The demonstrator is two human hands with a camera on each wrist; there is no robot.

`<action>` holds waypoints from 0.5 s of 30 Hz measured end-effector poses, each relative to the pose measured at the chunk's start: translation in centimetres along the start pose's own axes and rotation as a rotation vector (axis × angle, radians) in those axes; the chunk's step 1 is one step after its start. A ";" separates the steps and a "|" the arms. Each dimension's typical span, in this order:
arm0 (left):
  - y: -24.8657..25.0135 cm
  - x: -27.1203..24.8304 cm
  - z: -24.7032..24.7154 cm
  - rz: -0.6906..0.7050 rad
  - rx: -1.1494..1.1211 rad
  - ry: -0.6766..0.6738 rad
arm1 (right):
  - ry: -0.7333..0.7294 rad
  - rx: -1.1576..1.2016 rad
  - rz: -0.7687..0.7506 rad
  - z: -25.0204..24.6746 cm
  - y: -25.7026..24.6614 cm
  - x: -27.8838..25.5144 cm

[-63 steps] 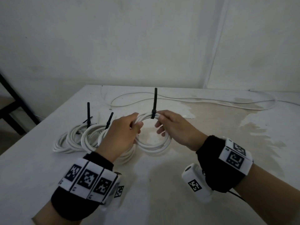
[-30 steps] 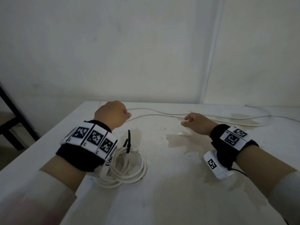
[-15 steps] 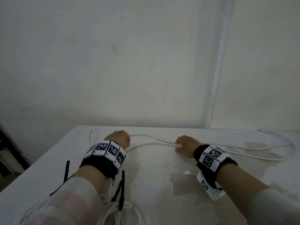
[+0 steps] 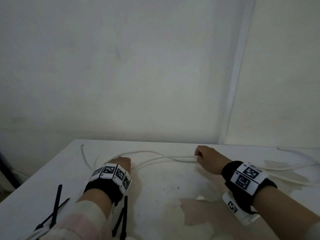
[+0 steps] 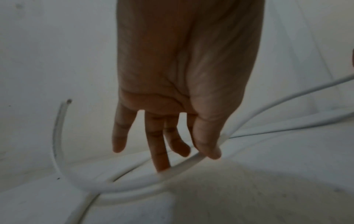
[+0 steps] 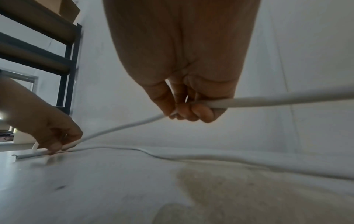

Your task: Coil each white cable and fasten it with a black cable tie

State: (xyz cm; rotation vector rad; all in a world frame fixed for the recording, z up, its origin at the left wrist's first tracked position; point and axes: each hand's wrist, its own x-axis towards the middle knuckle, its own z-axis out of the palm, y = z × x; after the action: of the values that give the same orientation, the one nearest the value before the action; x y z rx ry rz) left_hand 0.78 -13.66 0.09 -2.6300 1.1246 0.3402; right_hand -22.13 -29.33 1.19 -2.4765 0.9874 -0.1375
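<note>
A loose white cable (image 4: 181, 159) lies along the far edge of the table. My left hand (image 4: 121, 161) is on its left part, where the cable (image 5: 134, 186) curves round. The thumb and fingers of that left hand (image 6: 55, 145) pinch the strand just above the table. To the right, my right hand (image 4: 199, 156) grips the same cable (image 6: 287, 100), and in the right wrist view the right hand (image 6: 189, 113) has its fingers curled round it. Black cable ties (image 4: 123, 217) stand up from finished white coils (image 4: 32, 234) at the bottom left, mostly hidden by my left sleeve.
The white table (image 4: 164, 187) has a brownish stained patch (image 4: 199, 215) near the front right. A wall rises directly behind its far edge. A dark metal shelf rack (image 6: 67, 60) stands off the left side. More of the cable trails away to the right (image 4: 294, 167).
Both hands left the tied coil and reached to the far edge of the table. They now hold the loose cable. The coils have dropped to the bottom left of the view.
</note>
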 end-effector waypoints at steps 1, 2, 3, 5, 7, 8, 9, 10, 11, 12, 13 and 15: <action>0.0 0.0 -0.1 0.038 -0.046 0.017 | 0.034 0.028 -0.034 -0.4 0.1 -0.5; -0.1 -0.2 -0.4 0.062 -0.094 0.043 | 0.073 0.038 -0.076 -0.8 0.1 -1.0; -0.3 -0.4 -0.6 0.072 -0.156 0.085 | 0.103 0.028 -0.112 -1.2 0.1 -1.4; -0.4 -1.4 -1.6 0.061 -0.245 0.169 | 0.156 0.011 -0.155 -2.1 0.2 -2.4; -0.7 -2.2 -2.3 0.080 -0.279 0.228 | 0.226 0.024 -0.182 -3.1 0.5 -3.4; -0.8 -2.7 -2.6 0.092 -0.307 0.248 | 0.263 0.022 -0.188 -3.7 0.6 -3.9; -1.0 -3.2 -2.9 0.108 -0.340 0.271 | 0.297 0.001 -0.190 -4.2 0.8 -4.5; -1.0 -3.9 -3.2 0.125 -0.376 0.290 | 0.327 -0.038 -0.192 -4.8 1.0 -5.0; -1.1 -4.5 -3.4 0.147 -0.408 0.311 | 0.341 -0.089 -0.195 -5.3 1.2 -5.4; -1.0 -5.1 -3.6 0.172 -0.424 0.333 | 0.341 -0.146 -0.201 -5.8 1.3 -5.9; -1.0 -5.6 -3.7 0.199 -0.417 0.356 | 0.331 -0.198 -0.211 -6.2 1.5 -6.3; -0.8 -6.7 -4.1 0.225 -0.340 0.407 | 0.318 -0.259 -0.231 -7.1 1.8 -7.2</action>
State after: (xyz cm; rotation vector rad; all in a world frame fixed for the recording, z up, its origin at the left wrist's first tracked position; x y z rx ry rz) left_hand -2.68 -9.92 6.18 -2.9605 1.6254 0.0345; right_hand -30.45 -28.37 7.25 -2.8651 0.8829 -0.5216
